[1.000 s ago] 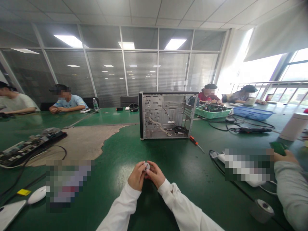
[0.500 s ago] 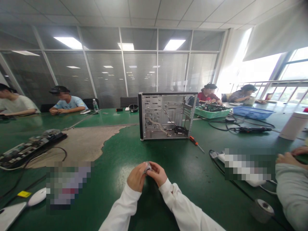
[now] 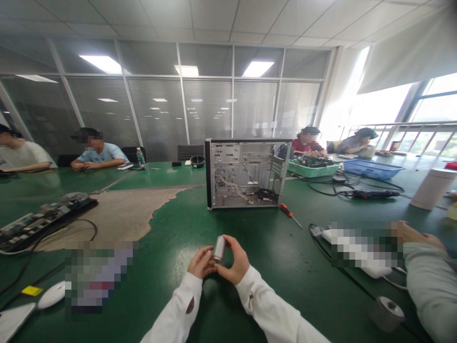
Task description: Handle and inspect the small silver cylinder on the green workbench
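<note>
A small silver metal cylinder [image 3: 219, 248] stands nearly upright between my two hands, above the green tabletop. My right hand [image 3: 235, 261] pinches it, index finger at its top and thumb at its lower end. On the other side, the curled fingers of my left hand [image 3: 201, 263] press against its lower left; the left thumb is partly hidden. Farther off stands an open computer case [image 3: 246, 174] with cables inside it. At the case's lower right corner lies a screwdriver [image 3: 291, 216] with an orange and black handle.
On the right lie a white power strip [image 3: 360, 252], a round metal piece [image 3: 390, 314] and a co-worker's arm [image 3: 428, 271]. Behind are a green basket [image 3: 314, 169] and a blue basket [image 3: 373, 169]. Circuit boards [image 3: 46, 219] and a white mouse [image 3: 53, 294] lie left.
The cylinder has turned from end-on to nearly upright, showing its side. My right hand has opened wider around it, and my left hand has shifted slightly left. The co-worker's hand at right moved leftward.
</note>
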Tool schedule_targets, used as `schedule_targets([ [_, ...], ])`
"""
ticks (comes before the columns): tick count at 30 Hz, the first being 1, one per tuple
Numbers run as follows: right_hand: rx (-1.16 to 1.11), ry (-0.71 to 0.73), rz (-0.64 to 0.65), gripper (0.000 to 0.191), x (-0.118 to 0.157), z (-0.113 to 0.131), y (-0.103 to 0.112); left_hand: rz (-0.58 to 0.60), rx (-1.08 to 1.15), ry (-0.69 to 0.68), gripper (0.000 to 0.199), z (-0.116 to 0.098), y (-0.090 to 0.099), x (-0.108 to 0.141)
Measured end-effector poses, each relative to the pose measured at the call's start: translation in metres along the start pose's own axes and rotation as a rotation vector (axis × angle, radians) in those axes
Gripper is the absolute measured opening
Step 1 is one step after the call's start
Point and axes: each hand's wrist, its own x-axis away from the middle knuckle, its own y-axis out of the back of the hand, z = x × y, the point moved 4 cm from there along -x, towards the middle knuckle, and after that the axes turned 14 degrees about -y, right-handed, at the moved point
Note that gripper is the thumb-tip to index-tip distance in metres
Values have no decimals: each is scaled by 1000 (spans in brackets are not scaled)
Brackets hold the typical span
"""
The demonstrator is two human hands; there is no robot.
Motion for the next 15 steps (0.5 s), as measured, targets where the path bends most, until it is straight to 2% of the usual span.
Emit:
schedule_targets([
  [6,223,204,45,67,6,14,-2,18,-26,16,43,1,-2,1],
  [15,380,291,33,66,5,17,-2,48,-8,23,41,3,-2,-1],
])
